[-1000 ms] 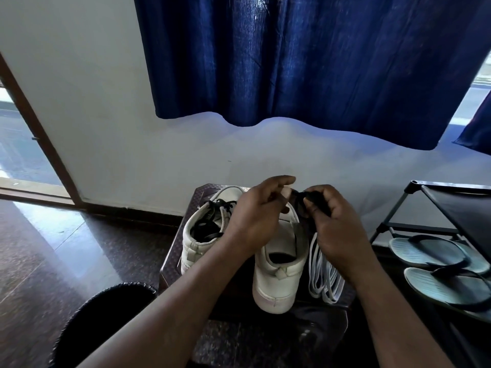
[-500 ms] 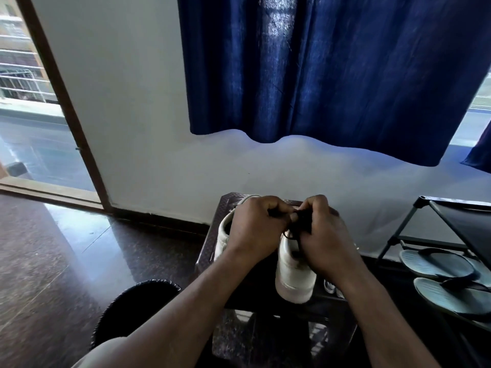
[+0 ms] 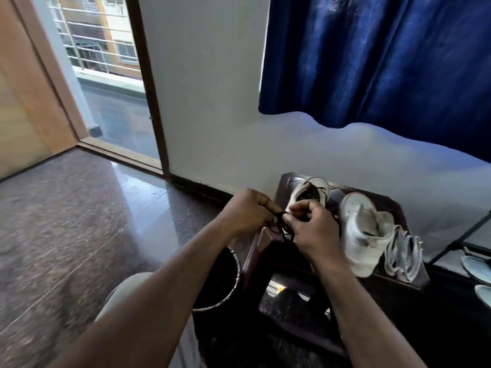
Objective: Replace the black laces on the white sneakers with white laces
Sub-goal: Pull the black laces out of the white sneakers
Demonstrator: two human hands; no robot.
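1. The left hand (image 3: 247, 212) and right hand (image 3: 312, 229) meet over the left edge of a dark stool (image 3: 392, 205), both with fingers curled and pinching a bunched black lace (image 3: 281, 221) between them.
2. On the stool behind the hands stands a white sneaker (image 3: 316, 188) with black lacing visible in it.
3. To its right stands a second sneaker (image 3: 364, 229), with no lace showing.
4. The white laces (image 3: 403, 252) lie in a bundle just beside the second sneaker, on the stool's right edge.
5. A black bin (image 3: 220, 282) stands on the floor below the left forearm.
6. A blue curtain (image 3: 385, 62) hangs above.
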